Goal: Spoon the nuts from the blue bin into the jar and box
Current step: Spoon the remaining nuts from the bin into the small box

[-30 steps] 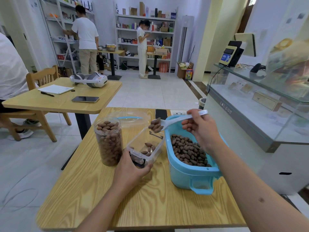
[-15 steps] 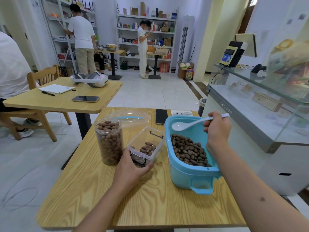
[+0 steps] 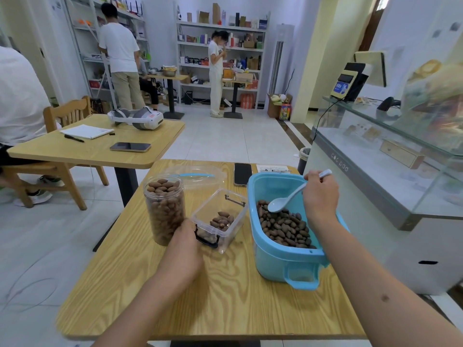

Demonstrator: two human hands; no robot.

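Right hand (image 3: 319,196) holds spoon (image 3: 285,200) inside blue bin (image 3: 280,261) rim.

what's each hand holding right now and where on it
Right hand grips the white spoon near its handle end; left hand holds the clear box at its near corner.

The right hand (image 3: 319,196) has brought the white spoon (image 3: 288,197) down from above the clear box (image 3: 219,219), where it was heaped with nuts a second ago, into the blue bin (image 3: 283,256). The spoon is now empty, its bowl resting on the nuts (image 3: 284,227) there. The box holds more nuts than before.
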